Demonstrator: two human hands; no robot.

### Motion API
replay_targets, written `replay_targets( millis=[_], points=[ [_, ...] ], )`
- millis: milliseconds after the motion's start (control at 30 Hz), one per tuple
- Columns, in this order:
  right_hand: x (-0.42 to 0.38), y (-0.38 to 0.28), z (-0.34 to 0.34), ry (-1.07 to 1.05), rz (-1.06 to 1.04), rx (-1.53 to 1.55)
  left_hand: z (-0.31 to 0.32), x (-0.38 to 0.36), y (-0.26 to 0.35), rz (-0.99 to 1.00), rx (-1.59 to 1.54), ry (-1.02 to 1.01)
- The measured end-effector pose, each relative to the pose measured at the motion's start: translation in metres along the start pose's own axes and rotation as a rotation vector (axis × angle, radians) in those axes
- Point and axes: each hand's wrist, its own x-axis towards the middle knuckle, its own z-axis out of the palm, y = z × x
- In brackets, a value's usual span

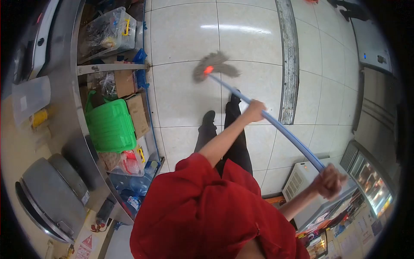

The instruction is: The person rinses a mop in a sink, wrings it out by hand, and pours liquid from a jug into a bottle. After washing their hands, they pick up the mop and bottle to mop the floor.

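Observation:
A mop with a long blue-grey handle slants across the view. Its grey strand head, slightly blurred, lies on the tiled floor beyond my feet, with an orange-red joint where the handle meets it. My left hand is wrapped round the middle of the handle. At the handle's upper end, toward the lower right, my right hand is closed around it.
Left, shelves under a metal counter hold a green lidded box, cardboard and a clear bin. A metal floor track runs to the right. A white appliance and a display case stand lower right.

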Motion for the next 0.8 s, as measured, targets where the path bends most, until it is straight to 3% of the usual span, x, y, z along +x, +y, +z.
replay_targets(
  millis=[67,100,200,233,300,333,400,467,500,567,633,700,800],
  points=[
    [-0.019,0.032,0.024,0.049,0.099,0.025,-0.029,-0.051,-0.037,-0.1,-0.027,0.064],
    [-0.028,0.052,0.034,-0.024,0.156,0.071,-0.053,-0.073,-0.047,-0.175,0.041,0.034],
    [-0.053,0.105,0.066,-0.074,0.297,0.09,-0.079,-0.138,-0.107,-0.271,0.098,0.235],
    [-0.057,0.112,0.076,-0.102,0.339,0.084,-0.09,-0.144,-0.107,-0.257,0.096,0.231],
    [-0.056,0.102,0.094,-0.138,0.311,0.078,-0.104,-0.149,-0.099,-0.492,0.209,0.075],
    [-0.055,0.09,0.102,-0.169,0.302,0.074,-0.1,-0.142,-0.094,-0.484,0.202,0.063],
    [-0.043,0.056,0.105,-0.283,0.247,-0.016,-0.078,-0.128,-0.069,-0.278,0.096,0.404],
    [-0.037,0.02,0.101,-0.306,0.117,-0.155,-0.063,-0.094,-0.044,-0.194,-0.033,0.215],
    [-0.03,0.004,0.113,-0.323,0.099,-0.192,-0.058,-0.074,-0.025,-0.21,-0.141,0.195],
    [-0.031,-0.015,0.12,-0.331,0.004,-0.336,-0.039,-0.035,-0.001,-0.009,-0.239,0.216],
    [-0.033,-0.013,0.129,-0.357,-0.097,-0.361,-0.021,0.006,0.006,0.126,-0.274,0.027],
    [-0.034,0.004,0.131,-0.323,-0.137,-0.469,0.006,0.047,0.008,0.32,-0.369,0.04],
    [-0.046,0.041,0.128,-0.212,-0.192,-0.647,0.034,0.084,0.012,0.431,-0.409,0.063]
  ],
)
